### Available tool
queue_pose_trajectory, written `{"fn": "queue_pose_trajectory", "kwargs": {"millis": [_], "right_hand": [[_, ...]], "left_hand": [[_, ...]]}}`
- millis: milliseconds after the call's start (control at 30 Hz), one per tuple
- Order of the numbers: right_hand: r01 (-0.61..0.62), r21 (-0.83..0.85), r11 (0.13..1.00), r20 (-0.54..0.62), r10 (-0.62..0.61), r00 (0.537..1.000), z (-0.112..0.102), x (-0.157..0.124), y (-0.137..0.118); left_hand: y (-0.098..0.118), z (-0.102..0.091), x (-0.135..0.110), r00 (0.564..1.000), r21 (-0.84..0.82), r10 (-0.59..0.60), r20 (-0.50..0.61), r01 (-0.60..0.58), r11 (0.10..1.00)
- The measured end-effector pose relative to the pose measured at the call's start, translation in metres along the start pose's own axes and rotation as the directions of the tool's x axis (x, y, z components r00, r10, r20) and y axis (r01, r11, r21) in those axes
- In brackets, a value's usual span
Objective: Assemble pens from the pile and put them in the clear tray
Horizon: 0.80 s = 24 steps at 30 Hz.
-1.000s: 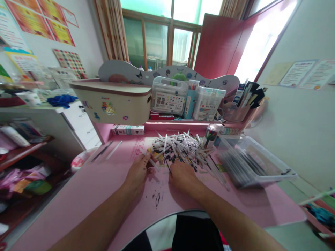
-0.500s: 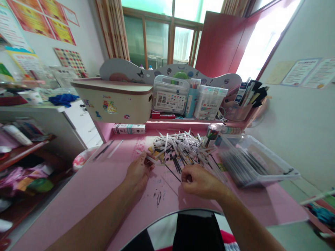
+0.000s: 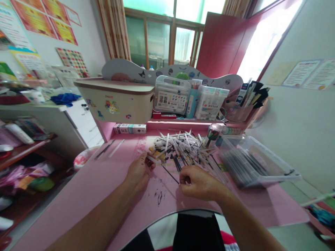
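Observation:
A heap of white pen barrels and thin black refills (image 3: 183, 148) lies on the pink desk (image 3: 104, 181). My left hand (image 3: 138, 170) is pinched on a white pen barrel (image 3: 150, 158) at the heap's left edge. My right hand (image 3: 200, 181) is closed in a pinch on the near end of a thin black refill (image 3: 170, 174), which runs slantwise toward the barrel. The two hands sit close together just in front of the heap.
A clear plastic tray (image 3: 261, 164) with several dark pens sits at right. A small can (image 3: 212, 134), marker boxes (image 3: 171, 96) and a cream storage box (image 3: 117, 101) stand behind the heap. Ink smudges (image 3: 158, 195) mark the desk. Shelves stand at left.
My right hand drew back from the heap with a black refill pinched in it. My left hand lifted a white barrel slightly. The camera shifted a little.

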State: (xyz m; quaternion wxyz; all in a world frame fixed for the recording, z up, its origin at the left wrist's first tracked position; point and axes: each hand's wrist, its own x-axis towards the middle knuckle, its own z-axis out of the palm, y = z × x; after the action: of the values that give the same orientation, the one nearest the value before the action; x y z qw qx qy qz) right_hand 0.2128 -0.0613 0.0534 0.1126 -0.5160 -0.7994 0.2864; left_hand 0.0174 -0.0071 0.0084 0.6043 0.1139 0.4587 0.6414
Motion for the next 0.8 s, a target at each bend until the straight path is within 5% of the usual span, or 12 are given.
{"fn": "queue_pose_trajectory", "kwargs": {"millis": [300, 533, 667, 800], "right_hand": [[-0.01, 0.017, 1.0, 0.033, 0.009, 0.999, -0.003, 0.006, -0.003], [0.045, 0.08, 0.996, 0.045, -0.048, 0.998, 0.0, 0.041, 0.007], [0.074, 0.085, 0.994, -0.132, -0.062, 0.989, -0.001, 0.067, 0.017], [-0.023, -0.177, 0.984, -0.321, -0.035, 0.947, 0.004, 0.081, 0.025]], "left_hand": [[-0.004, -0.005, 0.005, 0.998, 0.028, -0.01, 0.06, 0.008, 1.0], [-0.011, -0.007, 0.001, 0.979, 0.147, -0.097, 0.177, 0.072, 0.987], [-0.007, -0.003, -0.003, 0.969, 0.093, -0.184, 0.167, 0.17, 0.981], [0.002, -0.003, 0.001, 0.973, -0.046, -0.192, 0.126, 0.199, 0.979]]}}
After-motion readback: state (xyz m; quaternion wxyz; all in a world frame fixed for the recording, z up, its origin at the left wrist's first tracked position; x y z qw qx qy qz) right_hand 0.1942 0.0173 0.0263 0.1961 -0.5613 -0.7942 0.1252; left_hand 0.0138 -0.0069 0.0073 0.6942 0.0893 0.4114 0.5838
